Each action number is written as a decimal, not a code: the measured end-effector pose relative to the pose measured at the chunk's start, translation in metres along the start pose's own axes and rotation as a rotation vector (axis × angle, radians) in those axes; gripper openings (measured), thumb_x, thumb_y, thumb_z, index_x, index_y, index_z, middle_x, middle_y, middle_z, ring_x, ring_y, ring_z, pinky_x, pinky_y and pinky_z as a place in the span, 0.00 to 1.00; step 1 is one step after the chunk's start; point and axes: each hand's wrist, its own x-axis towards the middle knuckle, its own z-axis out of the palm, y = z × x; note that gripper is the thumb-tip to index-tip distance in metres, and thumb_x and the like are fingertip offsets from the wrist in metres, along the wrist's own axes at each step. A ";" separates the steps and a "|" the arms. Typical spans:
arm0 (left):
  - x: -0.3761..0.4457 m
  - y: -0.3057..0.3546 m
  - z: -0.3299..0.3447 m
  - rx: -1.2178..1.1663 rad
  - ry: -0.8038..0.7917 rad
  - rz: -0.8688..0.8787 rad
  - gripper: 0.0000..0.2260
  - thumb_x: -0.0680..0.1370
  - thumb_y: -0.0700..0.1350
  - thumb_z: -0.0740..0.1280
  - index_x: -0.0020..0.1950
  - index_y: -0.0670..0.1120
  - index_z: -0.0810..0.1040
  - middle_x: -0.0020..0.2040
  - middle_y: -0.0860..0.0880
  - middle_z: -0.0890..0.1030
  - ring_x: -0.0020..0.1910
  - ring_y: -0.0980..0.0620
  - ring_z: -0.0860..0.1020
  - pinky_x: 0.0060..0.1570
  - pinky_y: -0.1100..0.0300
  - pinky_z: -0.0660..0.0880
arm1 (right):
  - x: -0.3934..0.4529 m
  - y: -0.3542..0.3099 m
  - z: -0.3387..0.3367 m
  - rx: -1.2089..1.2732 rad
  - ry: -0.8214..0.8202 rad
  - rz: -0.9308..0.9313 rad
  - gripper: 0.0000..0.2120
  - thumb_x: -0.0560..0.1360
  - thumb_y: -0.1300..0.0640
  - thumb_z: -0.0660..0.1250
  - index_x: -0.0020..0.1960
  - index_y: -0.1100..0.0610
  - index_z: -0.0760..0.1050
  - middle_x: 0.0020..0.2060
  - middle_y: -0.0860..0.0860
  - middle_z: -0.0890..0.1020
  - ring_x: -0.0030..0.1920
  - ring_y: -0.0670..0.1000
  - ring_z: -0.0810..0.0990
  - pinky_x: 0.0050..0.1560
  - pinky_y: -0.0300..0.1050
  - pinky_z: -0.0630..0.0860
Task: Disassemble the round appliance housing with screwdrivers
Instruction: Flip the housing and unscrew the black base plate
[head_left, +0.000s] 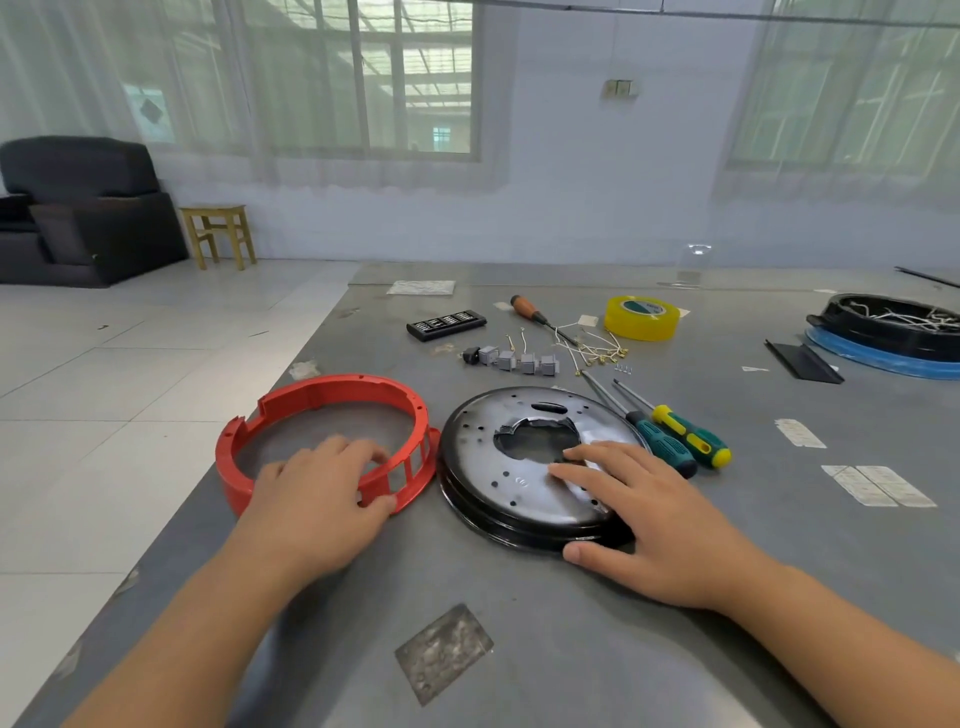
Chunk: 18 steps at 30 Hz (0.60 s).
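The left hand (317, 493) has its grip on the near wall of the red ring (322, 441) — fingers curled inside, thumb outside. The right hand (649, 514) lies released, fingers straight and flat on the metal plate (509, 462), thumb at the plate's near rim. Ring and plate sit side by side on the tabletop (519, 649), just touching, the ring to the plate's left. Just right of the plate lie two green-and-yellow screwdrivers (675, 436), untouched; beyond the plate are grey blocks (519, 361), loose wires (597, 351), an orange-handled screwdriver (535, 314), a bit case (447, 325) and yellow tape (641, 317). Far right of the plate sits another black housing part (893, 325).

The housing looks already split into parts — I judge the step to be sorting or setting pieces aside. If screws remain on the plate, the next move calls for freeing the right hand and taking up a screwdriver.
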 end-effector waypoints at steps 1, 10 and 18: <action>0.001 -0.003 0.003 0.032 -0.053 0.001 0.13 0.81 0.59 0.65 0.65 0.60 0.73 0.61 0.58 0.77 0.65 0.51 0.77 0.62 0.49 0.73 | 0.000 0.000 0.000 0.006 0.002 0.006 0.35 0.75 0.24 0.55 0.79 0.35 0.58 0.76 0.37 0.64 0.77 0.43 0.59 0.76 0.48 0.63; 0.003 0.012 0.012 -0.141 0.138 -0.065 0.17 0.80 0.57 0.71 0.68 0.55 0.80 0.59 0.50 0.85 0.63 0.46 0.80 0.58 0.49 0.77 | 0.007 -0.012 0.009 -0.061 0.009 0.061 0.35 0.73 0.27 0.58 0.78 0.35 0.59 0.72 0.40 0.66 0.75 0.49 0.61 0.75 0.52 0.64; -0.001 -0.034 -0.024 -0.212 -0.232 -0.023 0.22 0.76 0.52 0.77 0.64 0.61 0.71 0.63 0.63 0.77 0.65 0.57 0.76 0.66 0.59 0.71 | 0.012 -0.018 0.012 -0.071 0.007 0.108 0.36 0.73 0.25 0.56 0.78 0.34 0.58 0.72 0.41 0.66 0.76 0.51 0.61 0.76 0.55 0.62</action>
